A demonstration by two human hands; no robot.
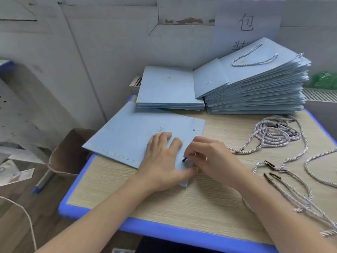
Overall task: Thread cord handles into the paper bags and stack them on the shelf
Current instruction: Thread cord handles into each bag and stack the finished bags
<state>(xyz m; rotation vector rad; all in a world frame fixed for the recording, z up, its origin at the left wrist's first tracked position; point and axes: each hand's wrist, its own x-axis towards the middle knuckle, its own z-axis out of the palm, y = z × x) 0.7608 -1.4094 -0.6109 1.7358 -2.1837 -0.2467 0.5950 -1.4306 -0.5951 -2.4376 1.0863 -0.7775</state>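
**Fingers pinch the cord tip at the near hole of the flat bag**

The fingers of the right hand (207, 157) are curled in a pinch round a dark cord tip (184, 159), which points left and slightly down toward the near right corner of the flat paper bag (133, 137); the hole there seems to lie just under the tip, though the fingers partly hide it. The left hand (164, 161) lies open and flat on the bag, its thumb at the same corner, so both hands meet at that spot.

The bag's long axis runs from near left to far right on the blue-edged table (164, 227). At the far side a tall stack of finished bags (255, 95) stands just right of a low stack of bags without cords (167, 88). Loose cord handles (279, 134) lie at the right. A brown cardboard box (71, 152) stands left of the table; its contents cannot be made out.
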